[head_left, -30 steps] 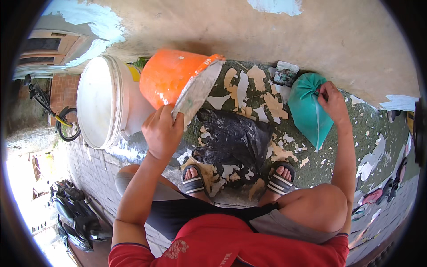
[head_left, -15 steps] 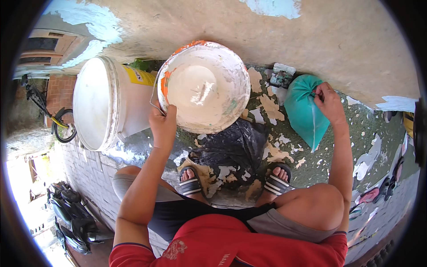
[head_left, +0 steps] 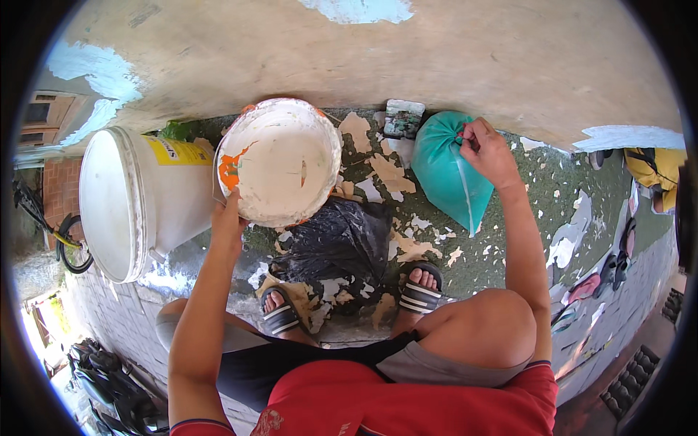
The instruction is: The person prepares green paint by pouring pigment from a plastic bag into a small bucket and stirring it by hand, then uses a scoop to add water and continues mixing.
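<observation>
My left hand (head_left: pixel 229 220) is closed on the near-left rim of a bucket (head_left: pixel 280 163), which is smeared with whitish plaster and has orange showing on its rim and inner wall. A smooth cream layer covers the inside of the bucket. To its right, my right hand (head_left: pixel 491 154) pinches the gathered top of a green plastic bag (head_left: pixel 445 171). The bag is full and rests on the ground. A crumpled black plastic bag (head_left: pixel 338 243) lies in front of the bucket, nearer my feet.
A large white pail (head_left: pixel 116 203) lies to the left. A paint-spattered block (head_left: pixel 403 118) stands by the peeling wall (head_left: pixel 349 58). Paint flakes (head_left: pixel 392 174) litter the ground. Sandals (head_left: pixel 585 287) and a yellow bag (head_left: pixel 658 174) are at right, a parked motorcycle (head_left: pixel 109 385) at lower left.
The bucket has gone down toward the ground and turned a little, with my left hand still on its rim. My right hand stays on the green bag's top. The whole view has shifted.
</observation>
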